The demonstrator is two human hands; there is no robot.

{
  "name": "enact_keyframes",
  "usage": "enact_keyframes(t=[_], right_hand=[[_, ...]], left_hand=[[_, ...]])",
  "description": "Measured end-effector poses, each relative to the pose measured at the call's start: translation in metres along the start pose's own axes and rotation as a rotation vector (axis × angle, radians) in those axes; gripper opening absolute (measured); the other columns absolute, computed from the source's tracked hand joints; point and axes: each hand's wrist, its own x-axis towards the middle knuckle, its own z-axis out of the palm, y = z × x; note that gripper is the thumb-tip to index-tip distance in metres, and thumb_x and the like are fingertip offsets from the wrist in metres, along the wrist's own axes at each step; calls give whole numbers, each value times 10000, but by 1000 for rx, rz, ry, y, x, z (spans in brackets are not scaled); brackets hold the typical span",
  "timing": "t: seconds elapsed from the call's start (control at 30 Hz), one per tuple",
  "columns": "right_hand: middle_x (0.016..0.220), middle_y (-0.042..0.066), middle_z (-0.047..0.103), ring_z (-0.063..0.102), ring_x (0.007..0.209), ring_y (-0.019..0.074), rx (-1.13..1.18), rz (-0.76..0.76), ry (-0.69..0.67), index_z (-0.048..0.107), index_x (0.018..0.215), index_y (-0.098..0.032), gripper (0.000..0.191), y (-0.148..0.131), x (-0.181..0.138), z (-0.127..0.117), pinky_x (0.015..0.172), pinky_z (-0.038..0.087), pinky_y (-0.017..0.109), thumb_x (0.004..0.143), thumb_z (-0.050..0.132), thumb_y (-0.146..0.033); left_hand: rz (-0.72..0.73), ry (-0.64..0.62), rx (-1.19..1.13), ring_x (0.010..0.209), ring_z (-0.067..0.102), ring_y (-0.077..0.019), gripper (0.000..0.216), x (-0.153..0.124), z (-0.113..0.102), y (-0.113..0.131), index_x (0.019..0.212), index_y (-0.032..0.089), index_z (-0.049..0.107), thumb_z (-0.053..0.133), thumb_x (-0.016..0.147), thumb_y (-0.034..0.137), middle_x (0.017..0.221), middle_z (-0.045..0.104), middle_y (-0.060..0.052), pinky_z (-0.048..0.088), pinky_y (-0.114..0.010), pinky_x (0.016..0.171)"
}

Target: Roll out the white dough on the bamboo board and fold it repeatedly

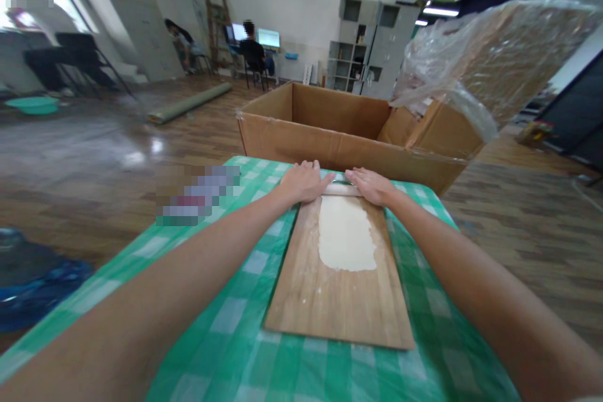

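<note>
Both my arms reach out to the far end of a wooden board (339,311). My left hand (306,182) rests over the left end of a pale rolling pin (342,190), and my right hand (370,186) over its right end. The hands partly hide the pin's ends. A thin sheet of cream-coloured dough (347,235) with ragged edges lies flat on the board, stretching from the pin toward me. Small white specks dot the wood nearer me.
A green-and-white checked tablecloth (221,314) covers the table. Beyond the far edge stands a large open cardboard box (320,141), with plastic wrap (443,56) at its right. A rolled mat (191,102) lies on the floor; people sit further back. A blurred patch covers something at the table's left edge.
</note>
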Motion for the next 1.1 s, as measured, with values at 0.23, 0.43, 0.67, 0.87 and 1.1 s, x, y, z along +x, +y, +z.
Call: enact_keyframes(t=[0.23,0.43,0.67,0.87,1.1], right_hand=[[1557,147,572,416,1533,300,-20,52,67,556,1512,-108,807,-26,-39,-8,1272,301,494,1091,91,-614],[1593,198,517,386,1548,326,-43,76,44,463,1558,-77,796,-52,-73,-16,1237,350,487,1082,151,-635],[1682,206,377,330,1573,333,-92,-32,77,345,1631,-60,811,-78,-120,-17,1275,279,531,1070,261,-640],[1699,230,322,285,1589,353,-106,-82,54,279,1651,-13,881,-103,-162,-25,1294,257,537,1061,284,-669],[1694,210,340,306,1582,349,-78,-102,46,273,1665,-53,868,-107,-170,-32,1286,282,546,1059,291,-674]], left_hand=[[-2,11,-39,1402,533,-425,818,-30,-2,8,1633,92,354,195,1047,639,1543,543,-262,410,-547,1109],[58,-31,-38,1370,579,-385,697,-56,-7,9,1657,112,309,219,1062,464,1577,523,-226,446,-518,1088],[282,-7,-6,1580,329,-301,674,-104,-9,6,1624,63,358,284,1040,390,1704,349,-177,191,-449,1293],[350,-43,-11,1597,287,-293,702,-156,-25,14,1645,38,277,304,1027,368,1716,314,-193,143,-436,1310],[364,-66,-22,1610,252,-299,747,-166,-32,13,1656,64,244,376,989,371,1719,306,-194,150,-465,1315]])
